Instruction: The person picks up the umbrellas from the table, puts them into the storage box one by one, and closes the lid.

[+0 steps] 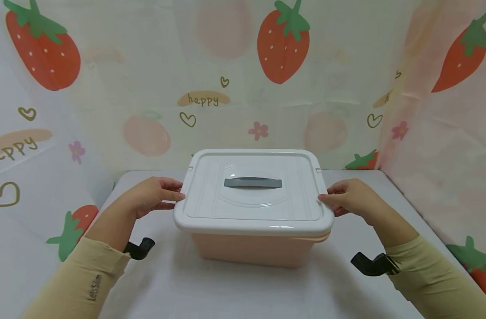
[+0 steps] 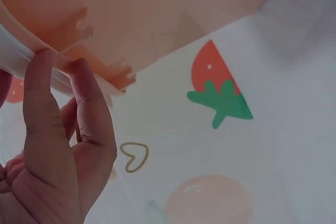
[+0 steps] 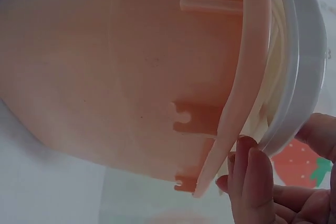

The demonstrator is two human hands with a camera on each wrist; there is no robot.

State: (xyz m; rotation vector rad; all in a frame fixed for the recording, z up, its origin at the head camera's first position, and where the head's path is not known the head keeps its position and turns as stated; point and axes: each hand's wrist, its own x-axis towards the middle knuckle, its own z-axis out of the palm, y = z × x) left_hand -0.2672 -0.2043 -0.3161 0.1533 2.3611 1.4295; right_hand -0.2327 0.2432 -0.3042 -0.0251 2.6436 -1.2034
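A peach plastic storage box (image 1: 250, 251) stands on the table with a white lid (image 1: 204, 201) over its top. A grey handle (image 1: 252, 182) lies flat across the lid's middle. My left hand (image 1: 153, 197) holds the lid's left edge, its fingertips under the rim in the left wrist view. On the opposite side my right hand (image 1: 352, 199) pinches the lid's right edge, thumb above and fingers below. In the right wrist view a gap shows between the lid (image 3: 311, 40) and the box rim (image 3: 252, 61), with something cream-coloured inside. The box's other contents are hidden.
The white table (image 1: 155, 283) carries the box near its middle. Printed cloth (image 1: 147, 66) with strawberries and hearts hangs behind and at both sides. A black wrist mount (image 1: 141, 249) sticks out from the left sleeve, another black mount (image 1: 372, 264) from the right.
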